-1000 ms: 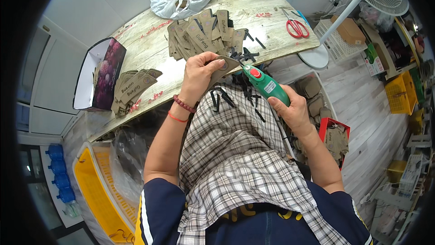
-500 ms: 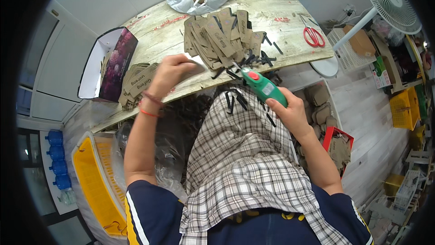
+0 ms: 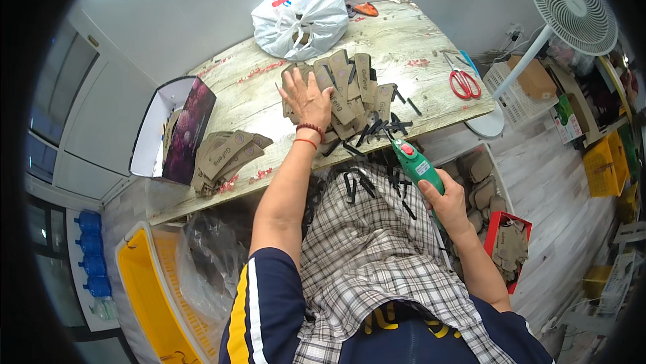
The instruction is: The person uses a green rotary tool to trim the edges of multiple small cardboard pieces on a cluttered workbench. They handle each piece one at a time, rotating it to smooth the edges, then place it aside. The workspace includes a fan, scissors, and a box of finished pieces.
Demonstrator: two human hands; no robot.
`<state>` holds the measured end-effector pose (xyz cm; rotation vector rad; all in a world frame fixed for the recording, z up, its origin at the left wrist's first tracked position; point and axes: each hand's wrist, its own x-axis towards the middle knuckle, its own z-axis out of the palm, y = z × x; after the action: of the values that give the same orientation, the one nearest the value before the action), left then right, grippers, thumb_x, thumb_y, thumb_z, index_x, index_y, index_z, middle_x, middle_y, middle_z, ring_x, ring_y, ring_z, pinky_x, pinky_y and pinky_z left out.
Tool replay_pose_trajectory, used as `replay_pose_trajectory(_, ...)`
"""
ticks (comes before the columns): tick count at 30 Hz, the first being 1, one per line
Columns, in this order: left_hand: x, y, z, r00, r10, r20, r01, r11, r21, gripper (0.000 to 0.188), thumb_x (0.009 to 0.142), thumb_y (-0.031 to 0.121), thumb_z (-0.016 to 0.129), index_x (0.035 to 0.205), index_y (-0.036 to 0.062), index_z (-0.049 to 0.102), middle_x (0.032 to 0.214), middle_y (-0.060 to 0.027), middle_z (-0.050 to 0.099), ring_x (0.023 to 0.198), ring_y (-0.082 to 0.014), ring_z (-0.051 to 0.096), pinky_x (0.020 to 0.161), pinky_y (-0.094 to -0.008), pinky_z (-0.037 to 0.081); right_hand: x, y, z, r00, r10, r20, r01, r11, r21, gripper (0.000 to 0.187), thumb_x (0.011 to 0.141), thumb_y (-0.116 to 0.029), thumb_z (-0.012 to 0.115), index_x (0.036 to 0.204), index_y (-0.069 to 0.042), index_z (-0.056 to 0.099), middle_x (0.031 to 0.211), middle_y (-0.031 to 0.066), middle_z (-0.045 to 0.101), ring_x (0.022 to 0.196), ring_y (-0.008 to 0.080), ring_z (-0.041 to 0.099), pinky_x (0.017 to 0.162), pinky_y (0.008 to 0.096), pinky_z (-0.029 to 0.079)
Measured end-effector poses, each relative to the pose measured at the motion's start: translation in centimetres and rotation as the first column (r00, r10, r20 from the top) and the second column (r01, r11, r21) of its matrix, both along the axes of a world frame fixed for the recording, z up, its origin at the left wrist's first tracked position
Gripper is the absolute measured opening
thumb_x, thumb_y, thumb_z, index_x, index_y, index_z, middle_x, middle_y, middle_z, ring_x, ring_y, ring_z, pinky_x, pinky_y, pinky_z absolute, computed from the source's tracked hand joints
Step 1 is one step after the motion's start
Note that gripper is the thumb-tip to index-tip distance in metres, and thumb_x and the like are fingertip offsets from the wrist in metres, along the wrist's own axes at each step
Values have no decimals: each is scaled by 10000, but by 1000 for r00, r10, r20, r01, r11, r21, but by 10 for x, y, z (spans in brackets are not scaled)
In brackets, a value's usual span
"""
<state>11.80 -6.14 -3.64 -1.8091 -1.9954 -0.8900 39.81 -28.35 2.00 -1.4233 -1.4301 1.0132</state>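
Observation:
My left hand (image 3: 306,97) lies over a heap of khaki printed fabric pieces (image 3: 345,95), palm down with its fingers spread. It touches the pieces at the heap's left side. My right hand (image 3: 445,196) is wrapped round a green handheld electric tool (image 3: 416,164) with a red button and a thin metal tip. That tip points up and left, toward loose black strips (image 3: 370,130) at the table's near edge. Left of my forearm, a second fanned pile of khaki pieces (image 3: 225,155) rests on the table. More black strips (image 3: 361,186) lie on my checked apron (image 3: 363,229).
A dark floral box (image 3: 185,128) stands at the table's left end. Farther back sits a tied white plastic bag (image 3: 299,22). Red-handled scissors (image 3: 464,85) lie on the right. Below are a yellow basket (image 3: 145,283), a red box (image 3: 494,229) and a standing fan (image 3: 572,7).
My left hand has moved right, from beside the heap onto it, and its fingers have spread. The left pile now reaches farther right. My right hand still holds the tool. The view has shifted.

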Motion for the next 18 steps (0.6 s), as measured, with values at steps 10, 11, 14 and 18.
replay_pose_trajectory(10, 45, -41, 43, 356, -342, 870, 232, 934, 272, 161, 812, 32, 698, 966, 32, 651, 857, -19, 655, 840, -140, 573, 782, -273, 435, -6, 5, 14, 994, -92, 66, 83, 988, 134, 444, 874, -419, 669, 1031, -6, 634, 659, 65, 613, 567, 148, 580, 543, 305, 458)
replay_pose_trajectory(11, 51, -51, 48, 191, -408, 893, 266, 897, 353, 106, 828, 21, 685, 932, 20, 662, 797, -3, 662, 760, -108, 581, 705, -237, 449, -7, 6, 16, 991, -111, 72, 99, 983, 157, 447, 874, -424, 667, 1033, -8, 633, 661, 68, 618, 570, 154, 587, 546, 308, 461)
replay_pose_trajectory(14, 66, -82, 62, -122, -399, 909, 327, 848, 417, 31, 863, 25, 670, 877, -1, 680, 806, 0, 679, 680, -45, 559, 622, -193, 429, -7, 5, 20, 990, -125, 72, 113, 982, 148, 467, 866, -446, 671, 1041, -15, 630, 666, 71, 626, 580, 162, 603, 552, 317, 468)
replay_pose_trajectory(18, 86, -114, 74, -322, -282, 904, 344, 854, 389, 46, 868, 54, 678, 865, 9, 681, 799, -19, 686, 677, -62, 586, 616, -197, 440, -3, -4, 16, 990, -121, 72, 112, 987, 117, 487, 861, -471, 669, 1043, -21, 635, 661, 65, 621, 580, 155, 601, 555, 312, 469)
